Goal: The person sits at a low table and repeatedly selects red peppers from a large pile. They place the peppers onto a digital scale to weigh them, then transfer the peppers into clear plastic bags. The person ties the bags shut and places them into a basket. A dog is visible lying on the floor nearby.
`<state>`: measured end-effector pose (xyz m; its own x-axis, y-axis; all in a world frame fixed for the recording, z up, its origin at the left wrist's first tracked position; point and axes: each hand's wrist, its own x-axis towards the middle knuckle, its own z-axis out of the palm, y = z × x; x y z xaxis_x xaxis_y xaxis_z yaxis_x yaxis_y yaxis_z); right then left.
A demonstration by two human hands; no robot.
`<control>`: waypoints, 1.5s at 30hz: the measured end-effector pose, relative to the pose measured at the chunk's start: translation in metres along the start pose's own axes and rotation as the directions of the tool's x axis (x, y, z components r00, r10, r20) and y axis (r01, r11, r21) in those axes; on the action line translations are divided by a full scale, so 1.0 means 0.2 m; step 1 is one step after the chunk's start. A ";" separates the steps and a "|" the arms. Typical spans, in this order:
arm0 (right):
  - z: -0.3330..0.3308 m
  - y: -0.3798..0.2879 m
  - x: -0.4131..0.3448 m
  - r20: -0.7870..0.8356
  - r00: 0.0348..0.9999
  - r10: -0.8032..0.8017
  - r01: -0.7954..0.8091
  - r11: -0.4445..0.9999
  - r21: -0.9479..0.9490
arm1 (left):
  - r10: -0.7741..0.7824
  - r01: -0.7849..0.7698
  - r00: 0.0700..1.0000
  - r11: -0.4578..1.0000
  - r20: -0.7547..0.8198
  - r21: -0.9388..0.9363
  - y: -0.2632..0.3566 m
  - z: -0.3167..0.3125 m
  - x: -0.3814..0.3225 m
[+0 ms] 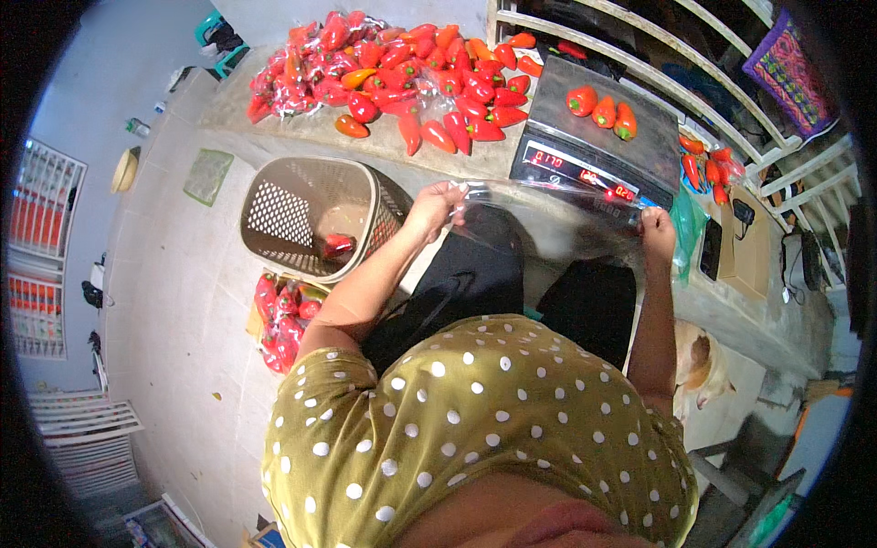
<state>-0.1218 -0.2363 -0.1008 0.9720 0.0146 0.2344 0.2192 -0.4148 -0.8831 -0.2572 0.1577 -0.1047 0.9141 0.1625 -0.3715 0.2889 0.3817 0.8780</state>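
Observation:
My left hand (438, 209) and my right hand (658, 233) stretch a clear plastic bag (555, 212) between them, above my lap. Each hand pinches one end of the bag. Just beyond it stands a digital weighing scale (582, 164) with a lit red display. Three red peppers (603, 113) lie side by side on its flat metal plate. A big heap of red peppers (411, 75) is spread to the left of the scale; those at the heap's left look wrapped in clear plastic.
Left of my arm, a woven plastic basket (274, 171) holds a red pepper (338, 245). Bagged peppers (282, 322) lie below it. Right of the scale are more peppers (712, 168), a green plastic bag (687, 233) and a cardboard box (747, 257). A dog (702, 370) lies on the floor at right.

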 end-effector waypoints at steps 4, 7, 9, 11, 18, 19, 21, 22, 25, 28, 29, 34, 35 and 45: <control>0.21 -0.45 -0.19 -0.080 0.813 -0.577 0.471 0.732 -0.491 | 0.053 -0.037 0.995 0.984 -0.087 0.176 0.04 0.14 -0.02; 0.45 -0.62 -0.38 0.284 0.934 -0.216 0.180 0.972 0.148 | 0.027 -0.034 0.994 0.997 0.103 0.063 0.04 0.25 -0.04; 0.56 -0.67 -0.41 0.377 0.874 -0.308 0.202 0.934 0.295 | 0.035 -0.032 0.978 0.999 0.205 -0.018 0.07 0.36 -0.08; 0.65 -0.68 -0.41 0.431 0.867 -0.251 -0.013 0.853 0.522 | 0.053 -0.052 0.967 0.999 0.249 -0.010 0.08 0.40 -0.07; 0.70 -0.61 -0.37 0.525 0.851 -0.023 -0.320 0.770 0.551 | -0.018 0.021 0.973 1.000 0.229 -0.009 0.08 0.40 -0.05; 0.68 -0.60 -0.35 0.546 0.837 0.029 -0.369 0.768 0.524 | -0.022 0.048 0.969 0.994 0.244 -0.099 0.08 0.40 -0.05; 0.63 -0.56 -0.32 0.451 0.889 0.079 -0.301 0.844 0.445 | -0.028 0.106 0.961 0.956 0.276 -0.275 0.10 0.41 -0.08; 0.61 -0.52 -0.30 0.444 0.890 0.100 -0.334 0.806 0.488 | -0.054 0.151 0.952 0.939 0.301 -0.308 0.11 0.42 -0.09; 0.55 -0.47 -0.31 0.572 0.808 0.143 -0.539 0.572 0.619 | -0.127 0.284 0.919 0.871 0.374 -0.400 0.16 0.45 -0.15; 0.54 -0.51 -0.32 0.762 0.628 0.158 -0.775 0.046 0.630 | -0.040 0.325 0.864 0.805 0.502 -0.496 0.05 0.41 -0.09; 0.54 -0.50 -0.32 0.782 0.608 0.136 -0.786 -0.040 0.617 | -0.026 0.328 0.864 0.785 0.502 -0.525 0.04 0.42 -0.09; 0.56 -0.40 -0.26 0.767 0.575 -0.286 -0.815 -0.279 0.507 | -0.032 0.459 0.708 0.780 0.706 -0.425 0.05 0.36 -0.01; 0.55 -0.34 -0.24 0.707 0.552 -0.443 -0.834 -0.285 0.473 | -0.084 0.485 0.684 0.794 0.724 -0.366 0.08 0.37 -0.02; 0.50 -0.38 -0.23 0.343 0.939 -0.004 0.044 0.993 -0.107 | 0.018 0.253 0.789 0.901 0.615 -0.352 0.25 0.59 -0.12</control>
<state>-0.1743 -0.1143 -0.0855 0.9410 0.3277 0.0845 0.2513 -0.5090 -0.8233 -0.2310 0.0658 -0.0155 0.9010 -0.4242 -0.0911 0.3918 0.7053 0.5908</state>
